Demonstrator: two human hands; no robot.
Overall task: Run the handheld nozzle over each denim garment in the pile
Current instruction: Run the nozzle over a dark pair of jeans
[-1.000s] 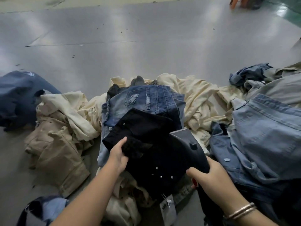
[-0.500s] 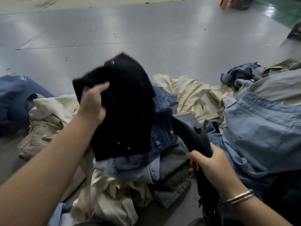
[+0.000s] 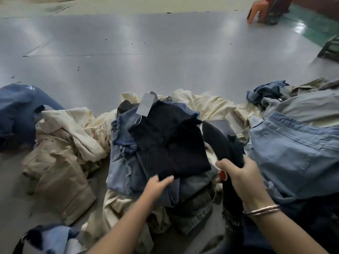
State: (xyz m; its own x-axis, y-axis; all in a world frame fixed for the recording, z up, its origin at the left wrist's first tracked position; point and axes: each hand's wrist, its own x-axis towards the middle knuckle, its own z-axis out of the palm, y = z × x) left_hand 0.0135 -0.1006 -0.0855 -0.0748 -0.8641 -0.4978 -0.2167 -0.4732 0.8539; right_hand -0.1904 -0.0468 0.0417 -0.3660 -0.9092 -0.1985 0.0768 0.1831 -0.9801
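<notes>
The left hand (image 3: 157,184) pinches the near edge of a black denim garment (image 3: 168,140), thumb on top and the other fingers hidden below the cloth. The right hand (image 3: 242,178) is clenched around the handle of a dark handheld steam nozzle (image 3: 222,140). The nozzle's long axis runs from the hand away and to the left, its flat head just beside the right edge of the black garment. Both forearms reach forward from the bottom. The black garment lies flat on top of a pile of blue jeans (image 3: 124,162) on the grey floor (image 3: 165,52), with a grey paper tag (image 3: 145,105) at its far end.
</notes>
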